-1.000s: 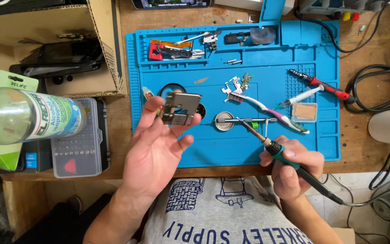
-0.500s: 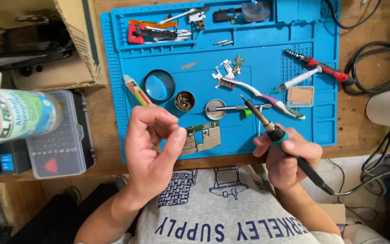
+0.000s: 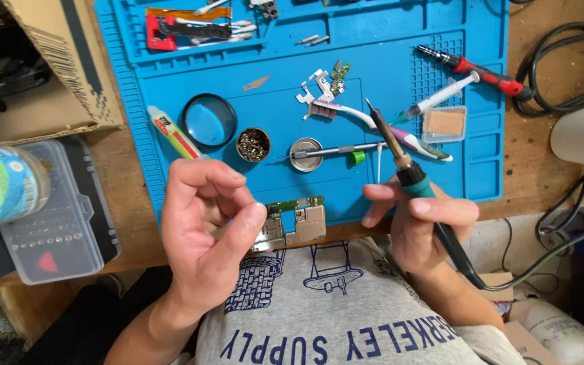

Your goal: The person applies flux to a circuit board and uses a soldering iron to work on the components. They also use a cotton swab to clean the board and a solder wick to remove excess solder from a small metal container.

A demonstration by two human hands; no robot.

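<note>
Head view, looking down at a bench. Left hand [image 3: 204, 230] sits at lower left centre, fingers curled loosely inward, thumb up against the fingertips; whether anything tiny is pinched there I cannot tell. Its thumb tip is just beside the circuit board [image 3: 292, 223], which lies at the bottom edge of the blue work mat [image 3: 386, 61], partly overhanging the table edge, close to the person's grey shirt [image 3: 346, 311].

Right hand [image 3: 420, 226] at lower right centre, fingers pressed around a soldering iron [image 3: 407, 172], held like a pen, tip pointing up-left and raised above the mat. Its dark cable runs off toward lower right.

On the mat, middle: round magnifier lens [image 3: 209, 120], small tin of brass wool [image 3: 253, 144], round metal tin [image 3: 305, 154] with a slim metal tool [image 3: 346, 150] lying across it. A toothbrush [image 3: 373, 122] lies diagonal, near a syringe [image 3: 434, 101] and a small tan pad [image 3: 445, 124]. Red-handled screwdriver [image 3: 481, 71] upper right. Glue tube [image 3: 174, 133] at the mat's left edge.

Off the mat, left: cardboard box [image 3: 55, 74] upper left, clear plastic bit case [image 3: 55, 216] below it, a green-labelled bottle [image 3: 1, 186] at the left edge. Black cables [image 3: 562, 67] upper right.
</note>
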